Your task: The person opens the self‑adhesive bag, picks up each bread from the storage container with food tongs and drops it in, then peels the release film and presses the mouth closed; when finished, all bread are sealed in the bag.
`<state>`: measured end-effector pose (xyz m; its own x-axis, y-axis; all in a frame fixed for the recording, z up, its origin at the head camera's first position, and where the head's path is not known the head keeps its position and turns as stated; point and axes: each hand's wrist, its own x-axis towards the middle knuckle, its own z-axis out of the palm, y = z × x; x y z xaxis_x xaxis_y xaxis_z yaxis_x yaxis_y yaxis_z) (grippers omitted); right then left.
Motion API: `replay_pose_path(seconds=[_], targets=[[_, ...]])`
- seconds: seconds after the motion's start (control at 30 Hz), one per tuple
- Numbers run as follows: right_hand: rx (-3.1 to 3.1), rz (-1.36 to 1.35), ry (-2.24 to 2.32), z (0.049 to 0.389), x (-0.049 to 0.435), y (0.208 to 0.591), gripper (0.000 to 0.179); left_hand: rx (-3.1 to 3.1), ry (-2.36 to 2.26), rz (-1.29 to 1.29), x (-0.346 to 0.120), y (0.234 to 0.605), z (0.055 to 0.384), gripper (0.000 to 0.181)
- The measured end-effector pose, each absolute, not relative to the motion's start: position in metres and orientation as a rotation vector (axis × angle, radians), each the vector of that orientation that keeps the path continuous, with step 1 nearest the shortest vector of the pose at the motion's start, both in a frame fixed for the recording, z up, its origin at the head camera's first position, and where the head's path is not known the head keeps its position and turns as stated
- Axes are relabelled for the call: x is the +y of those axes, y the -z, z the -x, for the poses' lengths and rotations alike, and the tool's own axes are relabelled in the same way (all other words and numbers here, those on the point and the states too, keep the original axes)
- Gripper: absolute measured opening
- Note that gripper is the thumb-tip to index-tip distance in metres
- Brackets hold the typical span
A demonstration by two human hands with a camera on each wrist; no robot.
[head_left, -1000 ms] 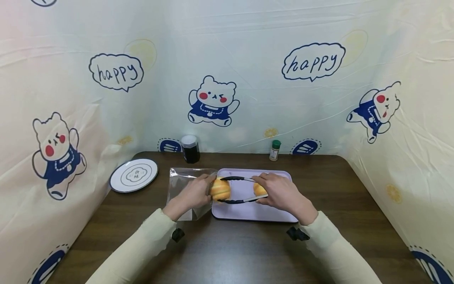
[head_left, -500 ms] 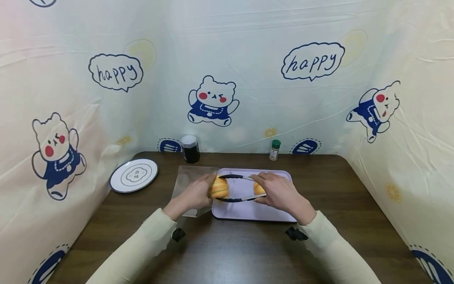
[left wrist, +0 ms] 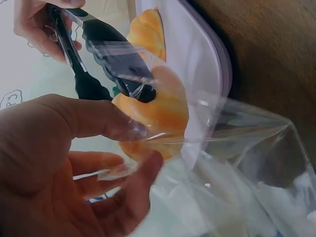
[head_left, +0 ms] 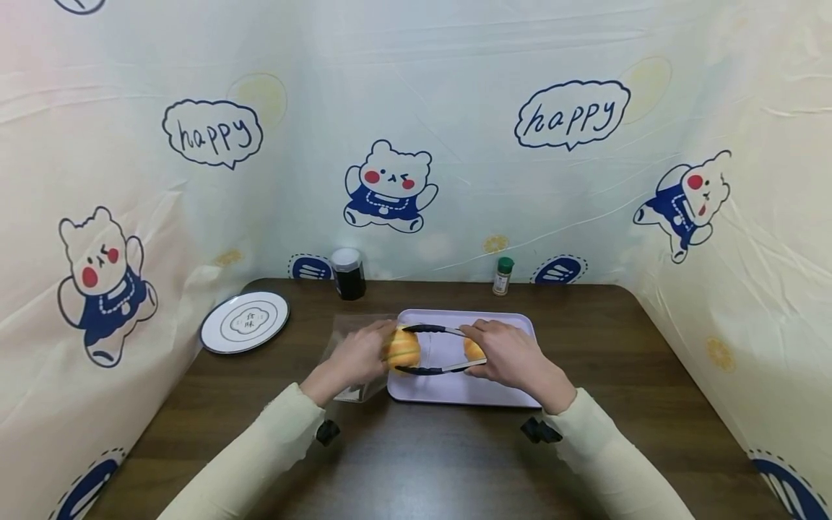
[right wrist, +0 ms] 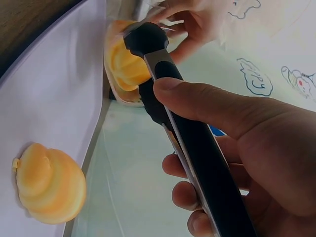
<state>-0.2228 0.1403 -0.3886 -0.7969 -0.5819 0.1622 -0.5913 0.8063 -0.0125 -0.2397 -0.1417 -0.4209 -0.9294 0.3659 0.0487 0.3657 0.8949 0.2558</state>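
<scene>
My right hand (head_left: 510,354) grips black-and-silver tongs (right wrist: 192,143), whose black tips hold a yellow-orange bread roll (head_left: 404,348) over the left end of the lilac tray (head_left: 468,393). My left hand (head_left: 360,354) pinches the mouth of a clear plastic bag (left wrist: 256,133) between thumb and fingers. In the left wrist view, the bag's film overlaps the roll and a tong tip, and the rest of the bag spreads away from the hand. A second roll, ridged like a shell (right wrist: 54,185), lies on the tray near my right hand, partly hidden by it in the head view.
On the brown wooden table (head_left: 416,462), a white plate with a dark rim (head_left: 221,332) lies at the left. A dark jar with a pale lid (head_left: 351,278) and a small green-capped shaker (head_left: 503,276) stand along the back, before a printed curtain (head_left: 455,108).
The bag's far left side has drawn in to the right, so the bag looks narrower behind my left hand. Both hands, the tongs and the held roll have shifted only slightly.
</scene>
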Motion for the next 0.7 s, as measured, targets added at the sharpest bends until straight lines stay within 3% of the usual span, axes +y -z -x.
replay_pose_path(seconds=[0.7], targets=[[-2.873,-0.878,-0.085,0.222,0.129,0.394,0.066,2.991,-0.499,-0.576,-0.141,0.425,0.238,0.091]])
